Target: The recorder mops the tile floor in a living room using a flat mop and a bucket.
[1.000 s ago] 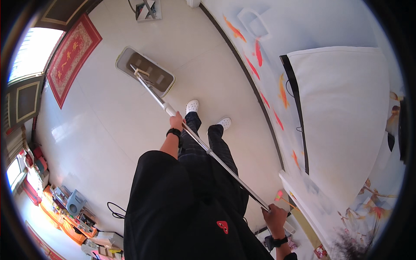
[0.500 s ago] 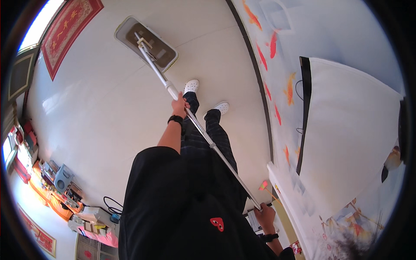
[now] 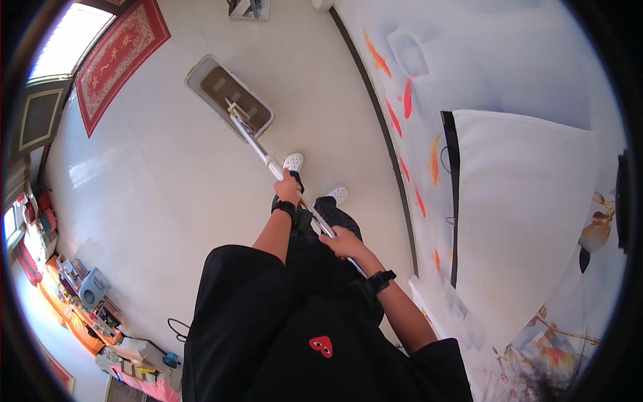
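A long silver-handled mop (image 3: 258, 149) slants from my body to a pale rectangular tub (image 3: 262, 128) on the floor. The tub looks to hold brownish water; the mop's hinged lower end is over or in it, and its head is hard to make out. My left hand (image 3: 287, 187) is closed round the upper-middle of the pole, just below a white collar. Lower on the same pole, closer to my body, my right hand (image 3: 343, 242) is wrapped round it. White clogs (image 3: 293, 162) on my feet stand just this side of the tub.
A red doormat (image 3: 124, 63) lies at the far left. A dark-based wall (image 3: 402, 161) painted with fish runs along the right, with a white cloth cover (image 3: 519, 201) hanging there. Shelves with a grey-blue appliance (image 3: 94, 288) and cartons stand at the lower left.
My right hand has come up the pole from its near end, toward my left hand. The mop's lower end has shifted toward me relative to the tub. The view has tilted farther ahead.
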{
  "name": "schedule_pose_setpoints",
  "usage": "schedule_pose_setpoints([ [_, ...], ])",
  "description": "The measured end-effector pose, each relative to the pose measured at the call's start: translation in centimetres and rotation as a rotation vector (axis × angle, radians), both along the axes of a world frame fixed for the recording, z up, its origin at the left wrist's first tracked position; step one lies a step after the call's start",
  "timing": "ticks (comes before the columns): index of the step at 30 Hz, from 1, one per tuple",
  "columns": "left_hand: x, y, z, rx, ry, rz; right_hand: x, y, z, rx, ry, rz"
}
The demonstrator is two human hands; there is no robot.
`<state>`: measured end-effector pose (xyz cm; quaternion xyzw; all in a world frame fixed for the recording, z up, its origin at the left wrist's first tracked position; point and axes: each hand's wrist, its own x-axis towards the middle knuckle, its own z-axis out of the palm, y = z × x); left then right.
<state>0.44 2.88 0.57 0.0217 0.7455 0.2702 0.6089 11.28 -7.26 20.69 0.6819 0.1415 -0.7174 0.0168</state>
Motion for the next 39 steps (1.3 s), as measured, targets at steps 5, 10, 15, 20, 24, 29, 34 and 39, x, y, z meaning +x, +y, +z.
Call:
schedule_pose_setpoints([
  [5, -0.8, 0.8, 2.0, -0.008, 0.025, -0.142, -0.7, -3.2, 0.2, 0.374, -0.203, 0.185],
  [10, 0.4, 2.9, 2.8, 0.036, 0.089, -0.207, 0.0, -2.6, 3.1, 0.363, -0.268, 0.222],
  [15, -1.4, 7.6, 1.5, 0.076, 0.131, -0.257, 0.2, -2.8, 7.8, 0.412, -0.283, 0.174],
  [20, -2.5, 11.3, 2.0, 0.139, 0.119, -0.288, 0.3, -4.3, 12.4, 0.34, -0.266, 0.153],
  [24, -4.0, 12.8, 1.8, 0.113, 0.073, -0.365, 0.5, -6.0, 15.5, 0.304, -0.249, 0.115],
  [29, -2.2, 11.1, 2.3, 0.086, 0.018, -0.307, 0.9, -6.8, 15.0, 0.273, -0.258, 0.083],
  [34, -4.5, 10.2, 0.9, 0.062, 0.034, -0.267, 0.1, -7.0, 13.8, 0.276, -0.231, 0.11],
  [39, -3.7, 8.2, 2.8, 0.032, 0.043, -0.232, -0.3, -7.9, 12.7, 0.303, -0.244, 0.103],
])
